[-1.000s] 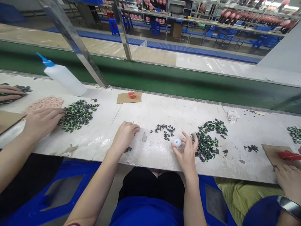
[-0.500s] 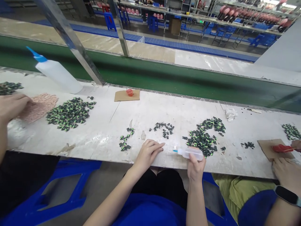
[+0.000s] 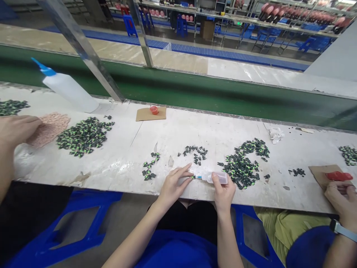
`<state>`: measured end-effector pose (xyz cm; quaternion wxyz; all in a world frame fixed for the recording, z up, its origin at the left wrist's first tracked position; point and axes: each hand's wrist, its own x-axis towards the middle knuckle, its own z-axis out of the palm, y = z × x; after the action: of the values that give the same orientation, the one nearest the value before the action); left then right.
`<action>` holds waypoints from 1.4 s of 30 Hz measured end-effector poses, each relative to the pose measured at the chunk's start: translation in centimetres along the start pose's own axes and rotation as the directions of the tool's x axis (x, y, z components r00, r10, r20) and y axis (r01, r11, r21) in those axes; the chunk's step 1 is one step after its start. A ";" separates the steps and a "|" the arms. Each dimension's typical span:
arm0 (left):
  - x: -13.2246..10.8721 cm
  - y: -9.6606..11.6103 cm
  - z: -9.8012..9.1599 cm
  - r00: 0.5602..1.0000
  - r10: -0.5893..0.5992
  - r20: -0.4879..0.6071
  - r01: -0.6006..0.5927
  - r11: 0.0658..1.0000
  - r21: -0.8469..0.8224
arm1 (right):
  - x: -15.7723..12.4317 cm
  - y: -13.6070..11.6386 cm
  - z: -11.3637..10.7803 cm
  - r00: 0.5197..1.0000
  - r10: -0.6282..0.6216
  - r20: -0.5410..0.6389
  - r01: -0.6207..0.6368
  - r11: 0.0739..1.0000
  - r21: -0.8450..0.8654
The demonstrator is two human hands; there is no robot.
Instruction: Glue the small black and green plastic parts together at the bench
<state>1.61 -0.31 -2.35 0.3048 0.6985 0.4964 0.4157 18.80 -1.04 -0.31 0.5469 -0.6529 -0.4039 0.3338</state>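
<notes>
My right hand [image 3: 224, 191] grips a small clear squeeze bottle [image 3: 209, 176] with a blue needle tip, held sideways and pointing left. The tip meets a small black-and-green piece [image 3: 193, 177] at the fingertips of my left hand [image 3: 175, 184], whose thumb and fingers pinch it. Just beyond my hands lies a loose cluster of small black parts [image 3: 196, 150]. Left of my left hand sits a short row of black-and-green pieces [image 3: 149, 173]. A large heap of such pieces [image 3: 242, 169] lies right of the bottle.
Farther left are another heap [image 3: 83, 136], pink bits [image 3: 52, 124] by a co-worker's hand [image 3: 19, 128], and a large white bottle [image 3: 71, 91]. A red cap [image 3: 154, 109] rests on cardboard [image 3: 142, 114]. At right, another co-worker's hand [image 3: 341, 195] is near a red object [image 3: 338, 176].
My right hand has brought the squeeze bottle leftward, its tip now at the piece in my left fingers. My left index finger has lifted. The right co-worker's hands have shifted.
</notes>
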 end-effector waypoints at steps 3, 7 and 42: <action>0.0 0.1 0.0 1.000 0.003 -0.001 -0.003 1.000 0.007 | 0.0 0.2 0.0 1.000 0.003 0.002 -0.003 0.999 -0.032; 0.0 0.1 -0.1 1.000 -0.005 -0.001 0.005 1.000 0.006 | -0.1 0.2 0.0 1.000 0.001 0.008 -0.001 0.998 -0.065; 0.0 0.2 0.0 1.000 -0.004 -0.019 0.005 0.999 0.034 | -0.2 0.0 0.1 1.000 -0.016 0.013 0.017 0.997 -0.076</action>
<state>1.71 -0.38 -2.20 0.2891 0.6984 0.5079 0.4131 18.62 -1.16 -0.38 0.5220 -0.6678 -0.4249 0.3178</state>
